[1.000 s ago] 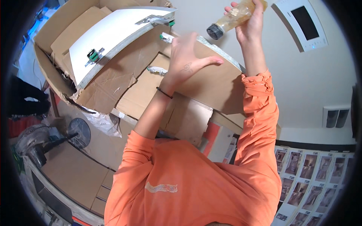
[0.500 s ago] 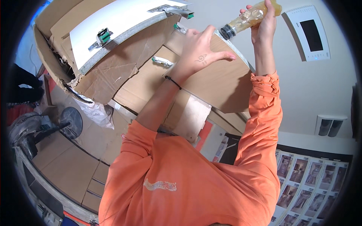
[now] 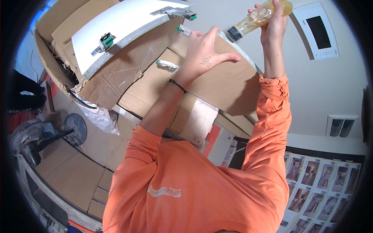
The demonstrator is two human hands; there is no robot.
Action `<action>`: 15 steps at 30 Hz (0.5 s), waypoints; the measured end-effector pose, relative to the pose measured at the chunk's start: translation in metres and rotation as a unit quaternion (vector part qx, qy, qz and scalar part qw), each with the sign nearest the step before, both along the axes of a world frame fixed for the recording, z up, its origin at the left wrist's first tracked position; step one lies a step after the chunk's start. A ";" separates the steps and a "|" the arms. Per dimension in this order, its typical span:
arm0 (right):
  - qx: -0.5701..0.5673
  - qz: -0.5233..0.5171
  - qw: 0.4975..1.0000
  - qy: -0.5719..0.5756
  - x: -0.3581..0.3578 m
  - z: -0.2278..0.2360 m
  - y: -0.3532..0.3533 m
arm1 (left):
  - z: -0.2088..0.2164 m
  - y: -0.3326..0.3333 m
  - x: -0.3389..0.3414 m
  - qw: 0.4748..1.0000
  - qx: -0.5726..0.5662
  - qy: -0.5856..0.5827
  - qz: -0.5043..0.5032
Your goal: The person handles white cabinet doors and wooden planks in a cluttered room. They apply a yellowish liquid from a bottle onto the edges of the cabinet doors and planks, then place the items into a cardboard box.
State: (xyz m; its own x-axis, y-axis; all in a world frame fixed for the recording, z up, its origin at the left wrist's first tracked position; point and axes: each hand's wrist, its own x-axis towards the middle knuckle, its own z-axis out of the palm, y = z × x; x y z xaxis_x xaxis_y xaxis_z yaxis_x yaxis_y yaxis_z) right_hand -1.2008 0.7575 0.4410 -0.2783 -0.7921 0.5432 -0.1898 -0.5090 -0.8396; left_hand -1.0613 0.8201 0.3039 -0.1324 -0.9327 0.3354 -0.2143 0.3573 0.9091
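Note:
A clear plastic bottle (image 3: pixel 256 19) with yellowish contents and a black neck lies tilted in my right hand (image 3: pixel 274 27). My fingers are wrapped round its body, and its neck points down and left, close to the pale edge of a brown wooden panel (image 3: pixel 233 83). At the panel's upper left is my left hand (image 3: pixel 204 52), its thumb stretched out and spread from the index finger over the brown face. The other left fingers are partly hidden. Beside that wrist sits a metal hinge (image 3: pixel 167 65) with a green end.
Left of the panel, a white board (image 3: pixel 124 29) with metal hinges leans on a torn cardboard box (image 3: pixel 54 58). A floor fan (image 3: pixel 29 136) stands far left. On the right are a white wall-mounted panel (image 3: pixel 334 48) and a sheet of pictures (image 3: pixel 318 182).
The bottle has turned slightly in my right hand and shows more of its clear side. My left hand stays almost where it was.

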 end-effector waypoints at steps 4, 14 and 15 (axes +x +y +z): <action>-0.005 -0.002 1.000 0.008 0.002 0.003 0.004 | 0.001 0.002 0.001 1.000 -0.001 0.004 -0.002; -0.026 -0.007 0.999 0.020 0.009 0.001 0.013 | -0.002 0.004 0.002 1.000 -0.012 -0.003 0.004; -0.016 -0.006 1.000 0.019 0.008 0.002 0.012 | -0.002 0.004 0.002 1.000 -0.013 -0.002 0.005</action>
State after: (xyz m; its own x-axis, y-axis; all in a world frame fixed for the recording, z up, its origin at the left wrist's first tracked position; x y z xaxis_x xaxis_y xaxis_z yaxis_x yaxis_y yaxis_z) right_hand -1.1929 0.7692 0.4427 -0.2674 -0.7707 0.5784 -0.2272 -0.5329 -0.8151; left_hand -1.0594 0.8241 0.3023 -0.1241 -0.9253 0.3585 -0.2220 0.3780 0.8988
